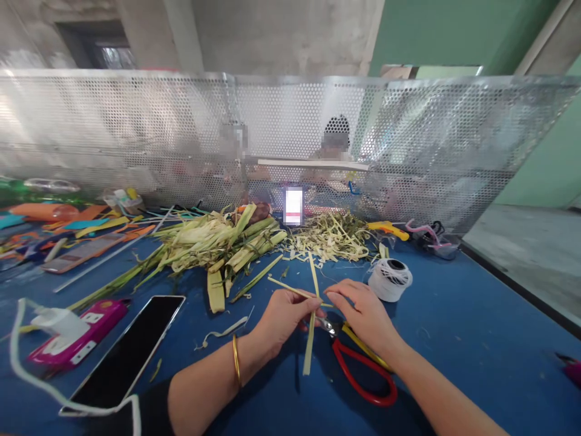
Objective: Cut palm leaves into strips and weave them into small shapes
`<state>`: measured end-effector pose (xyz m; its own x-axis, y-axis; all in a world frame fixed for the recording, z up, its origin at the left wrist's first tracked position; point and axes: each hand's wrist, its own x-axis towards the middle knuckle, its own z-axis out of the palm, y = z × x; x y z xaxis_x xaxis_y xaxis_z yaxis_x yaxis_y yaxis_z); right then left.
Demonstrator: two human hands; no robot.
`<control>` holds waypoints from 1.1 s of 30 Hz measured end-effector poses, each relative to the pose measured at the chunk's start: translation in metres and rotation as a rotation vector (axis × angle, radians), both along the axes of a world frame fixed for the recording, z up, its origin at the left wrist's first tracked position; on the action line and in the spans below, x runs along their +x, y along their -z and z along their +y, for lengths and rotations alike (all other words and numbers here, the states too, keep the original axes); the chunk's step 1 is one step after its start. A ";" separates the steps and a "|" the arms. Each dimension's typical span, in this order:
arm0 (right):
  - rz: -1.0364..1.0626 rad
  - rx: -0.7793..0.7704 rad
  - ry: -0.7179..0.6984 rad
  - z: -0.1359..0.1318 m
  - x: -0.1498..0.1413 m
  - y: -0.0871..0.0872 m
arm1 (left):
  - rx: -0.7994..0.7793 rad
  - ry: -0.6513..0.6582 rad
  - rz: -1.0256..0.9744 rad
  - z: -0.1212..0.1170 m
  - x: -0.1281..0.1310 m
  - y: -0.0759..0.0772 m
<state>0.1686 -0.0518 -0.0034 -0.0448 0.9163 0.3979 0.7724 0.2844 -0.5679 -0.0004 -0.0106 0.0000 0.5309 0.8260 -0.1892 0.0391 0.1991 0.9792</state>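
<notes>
My left hand (290,312) pinches two pale green plant strips where they cross. One strip (307,351) runs upright, towards and away from me; the other slants across it. Close beside the crossing is my right hand (363,309), its fingertips drawn together near the strips. What those fingers hold, if anything, is too small to make out. Under the hands lie scissors or snips with a red handle (385,399) and a yellow handle (363,346), their blades partly hidden. A spool of white thread (390,280) stands just beyond my right hand.
Behind the hands lie a heap of plant stalks (204,242) and a pile of thin peelings (336,236). At left are a phone (129,351), a magenta power strip (79,336) with a white cable and another phone (86,251). A perforated metal screen (281,121) borders the blue table (476,339).
</notes>
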 end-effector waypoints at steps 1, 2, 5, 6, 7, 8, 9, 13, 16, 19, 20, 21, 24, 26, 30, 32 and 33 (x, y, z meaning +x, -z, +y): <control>0.027 -0.001 0.006 0.000 -0.001 0.000 | 0.019 0.022 0.011 -0.001 0.001 0.001; 0.056 -0.011 0.009 -0.001 -0.003 0.000 | 0.040 0.047 0.024 -0.003 0.002 0.001; 0.171 -0.055 0.017 -0.005 -0.011 0.002 | 0.087 0.108 0.056 -0.008 0.003 0.000; 0.210 -0.056 0.028 -0.006 -0.013 0.003 | 0.090 0.120 0.056 -0.009 0.003 -0.001; 0.241 -0.044 0.042 -0.007 -0.015 0.004 | 0.089 0.129 0.049 -0.010 0.003 -0.001; 0.260 -0.021 0.056 -0.007 -0.017 0.005 | 0.082 0.135 0.040 -0.011 0.003 -0.002; 0.263 0.006 0.064 -0.008 -0.018 0.005 | 0.069 0.140 0.031 -0.011 0.003 -0.002; 0.119 0.085 0.029 -0.007 -0.015 0.006 | 0.034 0.125 -0.007 -0.008 0.002 -0.002; -0.084 0.138 0.002 -0.006 -0.010 0.004 | -0.010 0.039 -0.050 -0.003 0.001 -0.001; -0.266 0.160 -0.073 -0.006 -0.007 0.002 | -0.058 -0.052 -0.073 0.001 -0.001 -0.001; -0.313 0.164 -0.096 -0.007 -0.007 0.001 | -0.058 -0.069 -0.072 0.001 -0.001 -0.001; -0.346 0.173 -0.106 -0.007 -0.008 0.001 | -0.050 -0.082 -0.069 0.002 -0.001 0.000; -0.349 0.208 -0.072 -0.007 -0.008 0.001 | -0.017 -0.135 -0.066 0.002 0.001 0.002; -0.316 0.215 -0.049 -0.007 -0.007 0.002 | -0.027 -0.161 -0.075 0.002 0.002 0.003; -0.274 0.214 -0.007 -0.004 0.001 0.002 | -0.139 -0.079 -0.109 0.002 0.001 -0.001; -0.237 0.218 0.010 -0.004 0.005 0.000 | -0.173 -0.050 -0.126 0.002 -0.001 -0.005; -0.210 0.217 0.019 -0.004 0.006 -0.002 | -0.176 -0.045 -0.129 0.002 -0.002 -0.006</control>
<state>0.1748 -0.0554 -0.0019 -0.1308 0.8121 0.5687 0.8730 0.3662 -0.3222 -0.0021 -0.0085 0.0062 0.5231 0.8100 -0.2651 -0.0974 0.3659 0.9256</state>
